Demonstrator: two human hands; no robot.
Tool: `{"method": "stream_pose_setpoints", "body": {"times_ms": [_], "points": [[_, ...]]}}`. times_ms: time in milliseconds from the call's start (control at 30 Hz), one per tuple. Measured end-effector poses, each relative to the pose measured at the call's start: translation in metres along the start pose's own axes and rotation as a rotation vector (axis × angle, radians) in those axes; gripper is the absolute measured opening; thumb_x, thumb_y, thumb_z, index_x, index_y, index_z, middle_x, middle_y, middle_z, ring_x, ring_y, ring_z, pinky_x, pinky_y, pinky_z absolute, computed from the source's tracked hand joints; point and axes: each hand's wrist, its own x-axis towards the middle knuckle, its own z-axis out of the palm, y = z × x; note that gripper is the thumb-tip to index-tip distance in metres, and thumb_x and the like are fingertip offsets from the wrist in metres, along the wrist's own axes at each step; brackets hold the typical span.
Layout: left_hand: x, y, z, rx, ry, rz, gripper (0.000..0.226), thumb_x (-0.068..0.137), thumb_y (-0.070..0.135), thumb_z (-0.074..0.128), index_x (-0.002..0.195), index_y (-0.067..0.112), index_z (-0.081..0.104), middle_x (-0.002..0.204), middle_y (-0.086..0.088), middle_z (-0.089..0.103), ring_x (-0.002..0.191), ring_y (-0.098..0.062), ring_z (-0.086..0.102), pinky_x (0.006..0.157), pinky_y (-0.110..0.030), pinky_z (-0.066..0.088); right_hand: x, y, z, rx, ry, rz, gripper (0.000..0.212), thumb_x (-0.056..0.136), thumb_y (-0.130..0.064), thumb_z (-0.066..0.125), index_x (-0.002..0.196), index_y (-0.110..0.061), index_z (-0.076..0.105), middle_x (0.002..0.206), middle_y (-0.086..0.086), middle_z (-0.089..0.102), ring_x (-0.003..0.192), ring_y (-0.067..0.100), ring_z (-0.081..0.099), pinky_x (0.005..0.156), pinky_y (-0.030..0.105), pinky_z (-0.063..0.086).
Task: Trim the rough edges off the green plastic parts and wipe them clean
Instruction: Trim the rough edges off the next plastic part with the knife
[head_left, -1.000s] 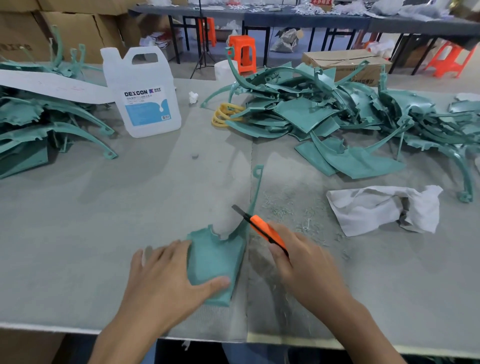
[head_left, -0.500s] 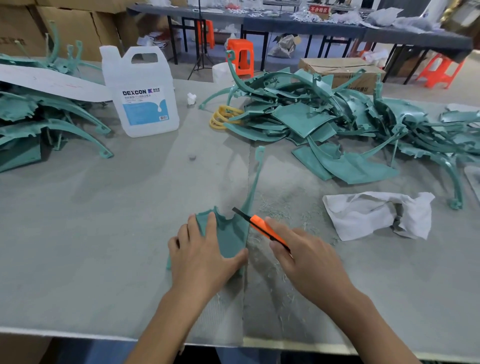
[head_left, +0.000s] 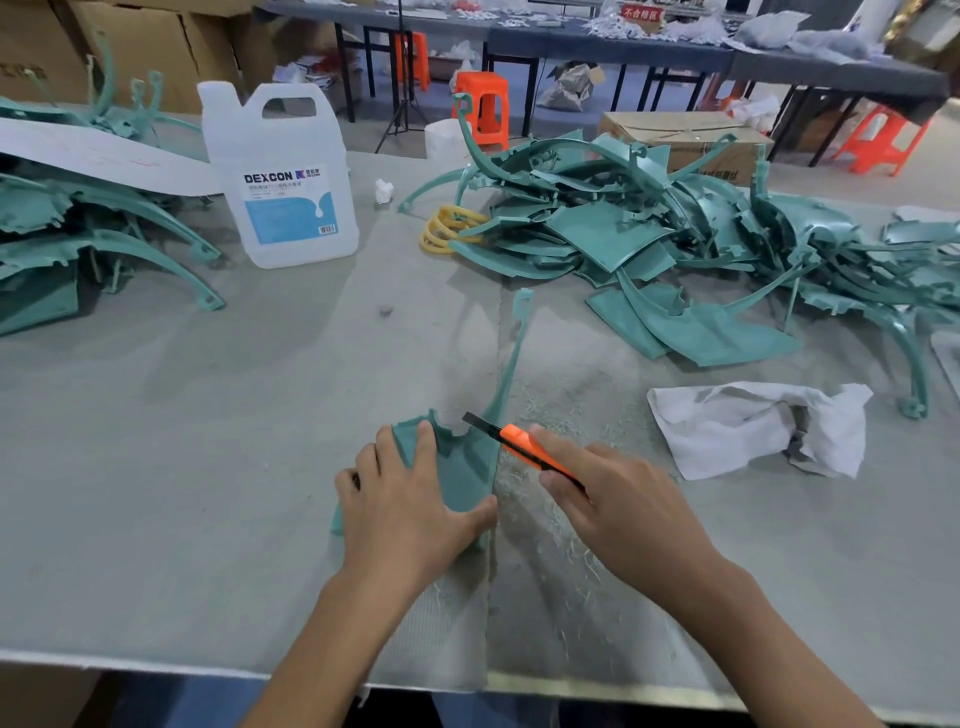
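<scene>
Centre frame, trimming under way: my left hand (head_left: 400, 499) spread flat, pinning one part (head_left: 467, 467), my right hand (head_left: 618, 509) gripping knife (head_left: 519, 444) at its edge; pile (head_left: 649, 249) upper right and wiping, I judge, remain.

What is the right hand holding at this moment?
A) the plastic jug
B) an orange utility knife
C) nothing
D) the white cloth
B: the right hand grips the orange utility knife, with its blade at the edge of the green part that the left hand presses down. The white cloth lies apart on the table.
</scene>
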Motion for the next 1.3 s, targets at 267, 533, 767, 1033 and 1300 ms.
{"method": "stream_pose_setpoints", "body": {"times_ms": [267,533,767,1033,1300], "points": [[0.000,-0.001,0.001,0.003,-0.011,0.006,0.115,0.062,0.093,0.016,0.158,0.030,0.009,0.155,-0.011,0.021,0.135,-0.029,0.022,0.105,-0.045,0.021,-0.001,0.001,0.003,0.002,-0.014,-0.021,0.050,0.105,-0.046,0.040,0.152,-0.053,0.026,0.094,-0.005,0.058,0.084,0.025,0.060,0.074,0.041,0.051],[0.001,-0.002,-0.011,0.034,-0.010,0.053,0.111,0.068,0.090,0.024,0.158,0.027,0.012,0.151,-0.011,0.027,0.133,-0.031,0.028,0.106,-0.045,0.025,0.050,0.028,-0.039,-0.228,0.130,-0.053,0.042,0.107,-0.042,0.037,0.149,-0.043,0.040,0.074,-0.004,0.052,0.057,0.017,0.055,0.054,0.036,0.055],[0.002,-0.002,-0.015,0.029,-0.016,0.057,0.112,0.064,0.089,0.025,0.156,0.026,0.018,0.138,-0.007,0.036,0.124,-0.028,0.035,0.101,-0.043,0.029,0.066,0.015,-0.057,-0.353,0.228,-0.123,0.043,0.106,-0.036,0.046,0.148,-0.039,0.039,0.075,-0.004,0.051,0.055,0.015,0.048,0.050,0.032,0.049],[0.004,-0.002,-0.008,0.032,-0.020,0.035,0.113,0.063,0.089,0.021,0.158,0.027,0.016,0.143,-0.007,0.032,0.126,-0.028,0.032,0.100,-0.044,0.026,0.031,0.000,-0.019,-0.186,-0.007,-0.145,0.044,0.106,-0.044,0.038,0.148,-0.050,0.028,0.092,-0.003,0.060,0.078,0.026,0.061,0.064,0.037,0.043],[0.003,-0.003,-0.007,0.014,-0.019,0.040,0.113,0.065,0.091,0.023,0.158,0.027,0.015,0.146,-0.008,0.030,0.129,-0.029,0.030,0.102,-0.045,0.026,0.046,0.013,-0.028,-0.244,0.030,-0.135,0.040,0.107,-0.043,0.037,0.147,-0.045,0.035,0.081,-0.004,0.054,0.064,0.021,0.058,0.059,0.039,0.054]]}}
